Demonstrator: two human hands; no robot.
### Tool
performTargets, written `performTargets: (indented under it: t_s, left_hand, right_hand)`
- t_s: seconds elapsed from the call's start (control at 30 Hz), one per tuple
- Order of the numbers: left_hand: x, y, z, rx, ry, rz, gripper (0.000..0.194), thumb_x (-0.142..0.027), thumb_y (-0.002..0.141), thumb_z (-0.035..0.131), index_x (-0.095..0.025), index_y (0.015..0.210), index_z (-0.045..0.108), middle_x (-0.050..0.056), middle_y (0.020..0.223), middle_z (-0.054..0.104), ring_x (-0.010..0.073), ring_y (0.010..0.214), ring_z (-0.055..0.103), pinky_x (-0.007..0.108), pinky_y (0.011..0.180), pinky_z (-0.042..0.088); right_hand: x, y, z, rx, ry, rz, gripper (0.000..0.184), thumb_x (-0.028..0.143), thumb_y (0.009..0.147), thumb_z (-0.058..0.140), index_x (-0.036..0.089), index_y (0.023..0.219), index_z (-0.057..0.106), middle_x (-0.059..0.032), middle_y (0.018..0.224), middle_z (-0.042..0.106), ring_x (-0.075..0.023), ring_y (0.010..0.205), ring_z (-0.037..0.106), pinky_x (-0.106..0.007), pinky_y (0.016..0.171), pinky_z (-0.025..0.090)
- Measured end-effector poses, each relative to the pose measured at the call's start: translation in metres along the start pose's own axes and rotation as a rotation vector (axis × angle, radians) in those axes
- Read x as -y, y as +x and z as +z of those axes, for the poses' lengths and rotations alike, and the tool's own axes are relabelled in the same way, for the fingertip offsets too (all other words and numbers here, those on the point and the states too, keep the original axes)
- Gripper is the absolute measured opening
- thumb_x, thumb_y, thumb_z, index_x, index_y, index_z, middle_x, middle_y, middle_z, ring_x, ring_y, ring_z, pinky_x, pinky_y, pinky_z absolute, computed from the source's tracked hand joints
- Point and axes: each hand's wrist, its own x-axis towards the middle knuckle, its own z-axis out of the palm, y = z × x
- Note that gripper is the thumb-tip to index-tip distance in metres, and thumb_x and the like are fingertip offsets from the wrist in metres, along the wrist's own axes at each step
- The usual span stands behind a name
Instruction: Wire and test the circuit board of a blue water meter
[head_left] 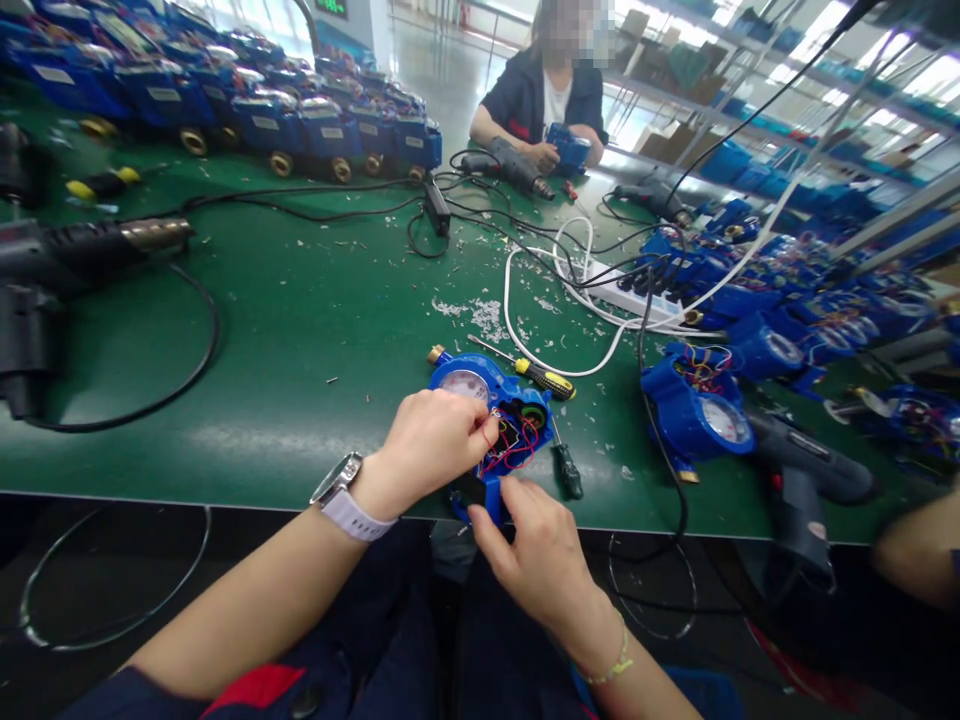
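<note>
A blue water meter [491, 415] with an open housing, a round dial and red and black wires lies on the green table [300, 330] near its front edge. My left hand [431, 440], with a watch on the wrist, is closed over the meter's left side, its fingers pinched at the wires. My right hand [536, 545] grips the meter's near end from below, thumb and fingers pressed on a small black part [471, 489].
A yellow-handled screwdriver [536, 373] and a dark-handled one [566, 465] lie beside the meter. More blue meters [694, 405] and a power tool [806, 485] sit at right, a heat gun [90, 245] at left. Across the table a person [551, 95] holds a meter. Cables and a power strip [626, 298] cross the middle.
</note>
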Motion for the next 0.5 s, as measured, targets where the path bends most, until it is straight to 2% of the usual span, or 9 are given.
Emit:
performTargets:
  t_s: [0.17,0.27,0.37,0.4,0.5]
  left_hand:
    - [-0.010,0.008,-0.001,-0.027,0.181,0.105,0.038,-0.034,0.091,0.042,-0.019,0.065,0.067,0.007,0.066,0.068,0.0231,0.059,0.062,0.030,0.052,0.017]
    - [-0.008,0.008,0.003,-0.040,0.151,0.136,0.035,-0.036,0.092,0.046,-0.019,0.072,0.070,0.006,0.071,0.070,0.0241,0.063,0.065,0.030,0.051,0.026]
    - [0.000,0.005,0.003,-0.068,-0.105,0.196,0.019,-0.033,0.087,0.060,-0.020,0.089,0.072,0.002,0.083,0.072,0.0199,0.072,0.066,0.030,0.058,0.041]
    - [0.003,0.005,0.001,-0.061,-0.227,0.231,0.019,-0.029,0.085,0.062,-0.020,0.100,0.071,0.001,0.088,0.073,0.0171,0.074,0.066,0.028,0.062,0.044]
    - [0.012,0.001,-0.005,-0.017,-0.536,0.320,0.041,-0.014,0.084,0.059,-0.016,0.125,0.059,0.002,0.102,0.071,0.0091,0.076,0.063,0.021,0.071,0.049]
  right_hand:
    - [-0.003,-0.002,-0.001,0.017,0.061,0.062,0.027,0.034,0.097,0.043,0.018,0.076,0.047,-0.0025,0.069,0.049,-0.0184,0.064,0.047,-0.031,0.061,0.025]
    - [-0.007,-0.004,-0.003,0.082,0.185,0.167,0.026,0.036,0.095,0.044,0.018,0.075,0.045,-0.0018,0.068,0.049,-0.0166,0.062,0.044,-0.030,0.060,0.024]
    - [-0.013,-0.006,-0.005,0.178,0.438,0.307,0.030,0.040,0.093,0.044,0.017,0.074,0.045,-0.0006,0.067,0.047,-0.0149,0.061,0.041,-0.028,0.058,0.026]
    - [-0.015,-0.006,-0.005,0.201,0.554,0.344,0.031,0.042,0.093,0.044,0.017,0.074,0.047,-0.0005,0.067,0.047,-0.0147,0.062,0.041,-0.027,0.058,0.028]
    - [-0.023,-0.008,-0.004,0.227,0.884,0.406,0.036,0.048,0.093,0.046,0.015,0.078,0.049,-0.0021,0.074,0.048,-0.0152,0.069,0.042,-0.026,0.063,0.034]
